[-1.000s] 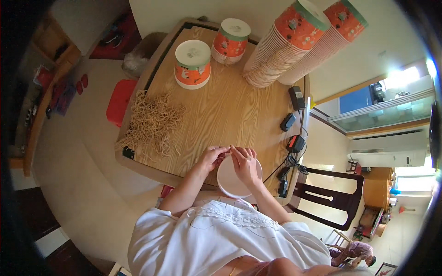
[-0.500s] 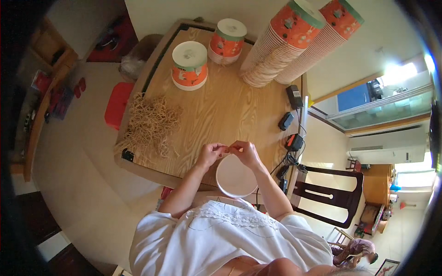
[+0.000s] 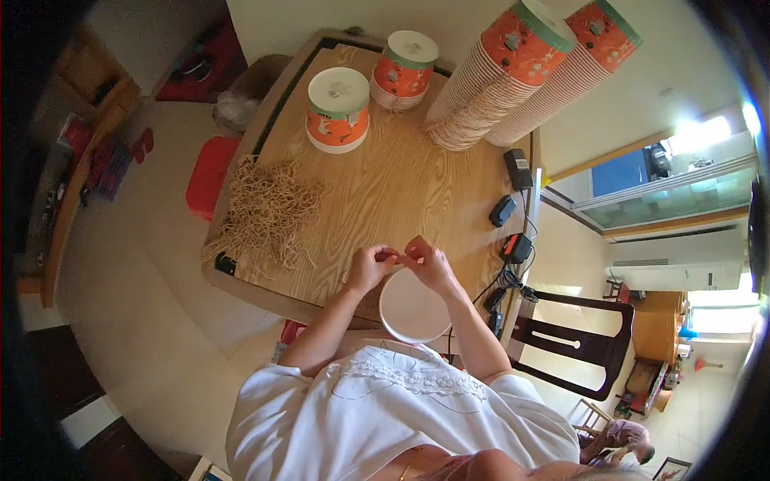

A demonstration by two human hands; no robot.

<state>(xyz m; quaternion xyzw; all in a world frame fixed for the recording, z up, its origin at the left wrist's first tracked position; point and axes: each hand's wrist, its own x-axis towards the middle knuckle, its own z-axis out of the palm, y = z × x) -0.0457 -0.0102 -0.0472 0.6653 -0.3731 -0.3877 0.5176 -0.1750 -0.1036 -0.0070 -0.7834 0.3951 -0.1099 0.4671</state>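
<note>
The left hand (image 3: 374,266) and right hand (image 3: 428,263) pinch something indistinct beside an unfinished-looking tub (image 3: 415,309) at the near edge of the bench (image 3: 393,188), its far-right stack (image 3: 485,90) seemingly done and left-side cords (image 3: 269,212) unused.

Dark wooden chair (image 3: 593,351) right; red stool (image 3: 212,178) left.

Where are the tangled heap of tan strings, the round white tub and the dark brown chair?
Tangled heap of tan strings (image 3: 269,210): head view, its middle.
Round white tub (image 3: 415,309): head view, its inside.
Dark brown chair (image 3: 618,349): head view, backrest's top rail.
</note>
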